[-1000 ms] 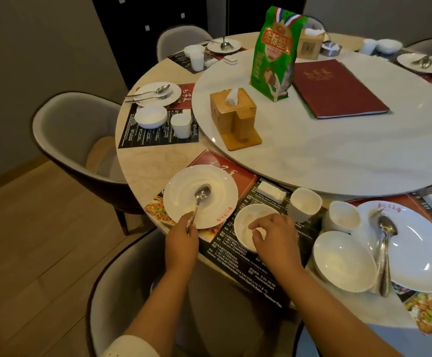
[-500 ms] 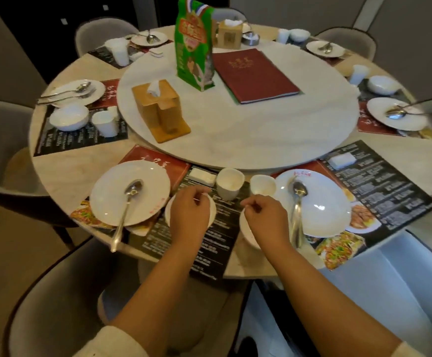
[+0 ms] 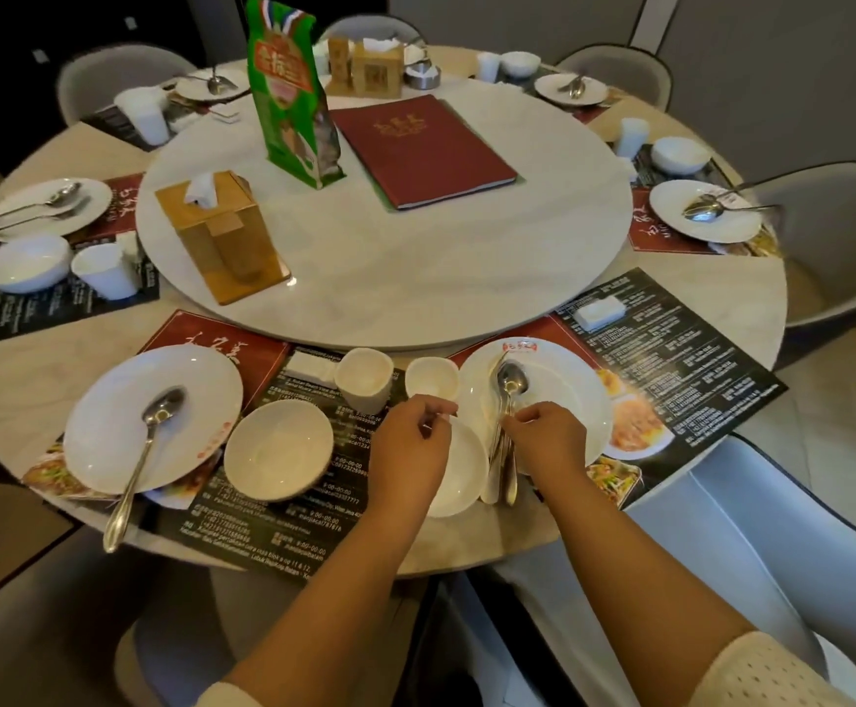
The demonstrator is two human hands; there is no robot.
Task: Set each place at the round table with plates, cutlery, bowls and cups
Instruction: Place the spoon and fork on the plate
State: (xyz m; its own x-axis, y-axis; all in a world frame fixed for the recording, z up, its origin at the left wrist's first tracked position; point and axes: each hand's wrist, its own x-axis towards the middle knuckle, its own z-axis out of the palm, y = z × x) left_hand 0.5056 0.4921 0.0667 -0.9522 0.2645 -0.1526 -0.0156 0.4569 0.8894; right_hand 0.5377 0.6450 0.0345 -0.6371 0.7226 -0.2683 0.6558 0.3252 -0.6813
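Fingers (image 3: 438,418) of the left hand (image 3: 408,454) are curled over the far rim of a white bowl (image 3: 459,474) at the near edge of the round table (image 3: 752,308); whether they really pinch the rim I cannot tell. The right hand (image 3: 548,438) lies just beside it, thumb and fingers closed on the handles of a spoon and fork (image 3: 506,441), which rest across a white plate (image 3: 568,395) with their ends pointing to the table's near edge. Both forearms reach forward from below, almost parallel, wrists bent a little down. The bowl touches the plate's left side. Behind the left hand stand 2 white cups (image 3: 364,382), close together. Further left along the near edge are a second bowl (image 3: 277,449) and a second plate (image 3: 124,400) carrying 1 spoon (image 3: 142,451), whose handle sticks out over the edge. At the centre a turntable (image 3: 415,278) holds a wooden tissue box (image 3: 221,237), a green packet (image 3: 290,94) and a red menu (image 3: 423,150).
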